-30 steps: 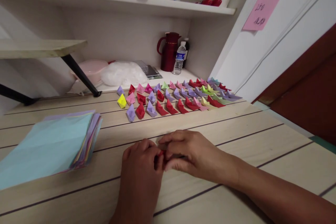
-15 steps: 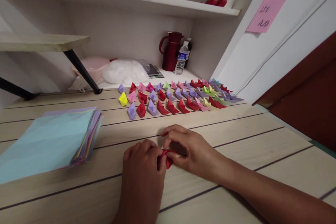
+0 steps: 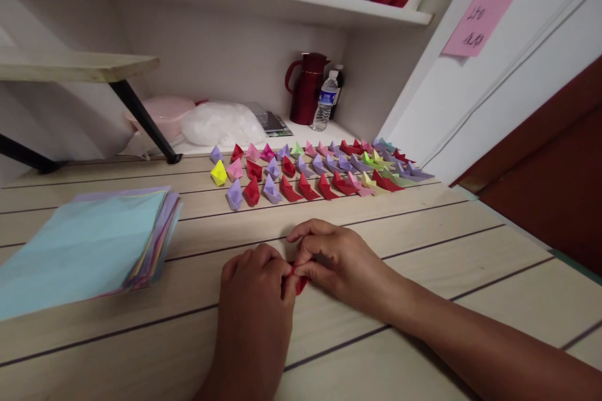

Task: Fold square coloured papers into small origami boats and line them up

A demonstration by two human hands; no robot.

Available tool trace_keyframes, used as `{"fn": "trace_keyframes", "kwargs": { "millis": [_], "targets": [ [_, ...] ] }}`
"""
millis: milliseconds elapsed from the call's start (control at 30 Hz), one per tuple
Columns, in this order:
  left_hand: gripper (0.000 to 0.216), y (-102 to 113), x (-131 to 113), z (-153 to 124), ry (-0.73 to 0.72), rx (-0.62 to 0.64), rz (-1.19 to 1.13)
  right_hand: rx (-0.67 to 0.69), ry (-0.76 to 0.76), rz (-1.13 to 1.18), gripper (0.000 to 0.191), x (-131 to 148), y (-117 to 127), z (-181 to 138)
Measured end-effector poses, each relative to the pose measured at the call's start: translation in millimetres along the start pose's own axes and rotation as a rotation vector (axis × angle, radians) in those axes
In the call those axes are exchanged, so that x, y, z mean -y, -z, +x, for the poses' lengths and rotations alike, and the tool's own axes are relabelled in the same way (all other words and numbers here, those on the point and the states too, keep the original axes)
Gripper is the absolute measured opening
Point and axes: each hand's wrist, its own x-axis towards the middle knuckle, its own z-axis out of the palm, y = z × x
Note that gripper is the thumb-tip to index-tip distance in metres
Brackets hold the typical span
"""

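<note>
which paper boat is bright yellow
The bright yellow boat stands at the left end of the middle row, beside a pink boat; other yellowish ones, farther right, look paler or greener.

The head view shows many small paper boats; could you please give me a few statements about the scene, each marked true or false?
1. The left hand and right hand both hold red paper. True.
2. The paper stack has a red sheet on top. False: its top sheet is light blue.
3. The clear bottle stands by the dark red jug. True.
4. The pink note bears handwriting. True.
5. In the view, the bright yellow boat is right of the bottle. False: it is left.
</note>
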Motion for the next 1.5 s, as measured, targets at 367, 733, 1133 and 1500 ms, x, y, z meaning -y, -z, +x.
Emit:
{"fn": "trace_keyframes", "kwargs": {
  "millis": [367, 733, 1133, 1500],
  "targets": [
    [0.02, -5.3, 10.7, -2.2, -0.001, -0.14, -0.111, 0.12, -0.174, 0.303, 0.034, -14.7, 28.6, 6.3],
    [0.022, -2.4, 16.0, -4.1, -0.143, -0.372, -0.063, 0.131, -0.205, 0.383, 0.049, -8.0, 13.4, 2.5],
    [0.011, -10.7, 28.1, -2.2, -0.074, -0.364, -0.236, 0.094, -0.159, 0.268, 0.054, 6.1, 1.5, 1.8],
    [0.007, 0.5, 10.3, 0.5, 0.196, -0.28, -0.669, -0.067, -0.066, 0.287, 0.038, -4.5, -9.1, 1.7]
  ]
}}
